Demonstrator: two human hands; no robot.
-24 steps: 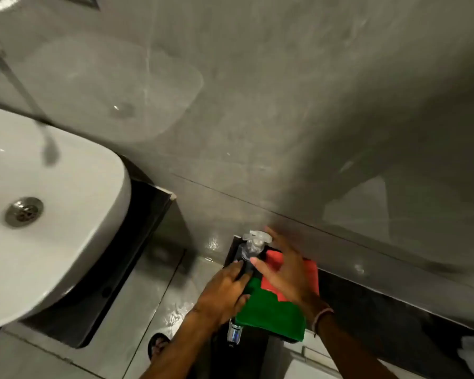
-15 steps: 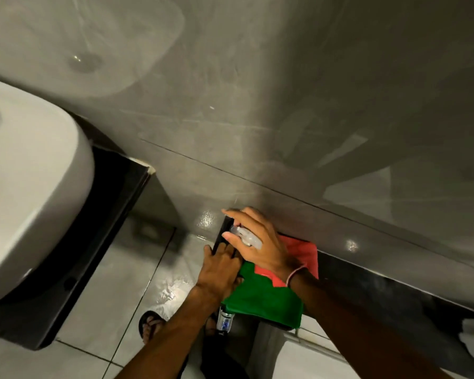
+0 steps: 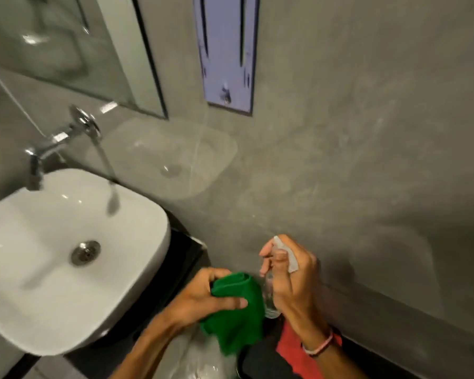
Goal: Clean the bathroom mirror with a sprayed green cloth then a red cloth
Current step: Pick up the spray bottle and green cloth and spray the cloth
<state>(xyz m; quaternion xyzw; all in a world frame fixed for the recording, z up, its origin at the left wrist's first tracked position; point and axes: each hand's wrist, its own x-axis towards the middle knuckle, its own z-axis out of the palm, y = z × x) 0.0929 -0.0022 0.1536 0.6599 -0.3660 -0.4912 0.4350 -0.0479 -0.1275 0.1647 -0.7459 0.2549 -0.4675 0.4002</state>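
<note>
From the head camera, the left hand (image 3: 203,299) has its grip closed around a bunched green cloth (image 3: 236,318), thumb laid across the front of it, and the loose end of the fabric hangs down below the fist. Just to its right, the right hand (image 3: 288,277) is wrapped tight around a small clear plastic spray bottle (image 3: 270,299) with a white trigger head, held upright with its fingers curled over the trigger; the bottle's side is just beside the green cloth, whether touching is unclear. A pink band circles the right wrist. Under that wrist a flat red cloth (image 3: 296,354) lies on a dark ledge against the grey wall (image 3: 367,160). To the left stands a white ceramic basin (image 3: 52,269) with a metal drain, on a black worktop (image 3: 184,255), with a chrome wall tap (image 3: 55,143) above it. The frameless bathroom mirror (image 3: 66,50) hangs at upper left, well apart from both hands.
</note>
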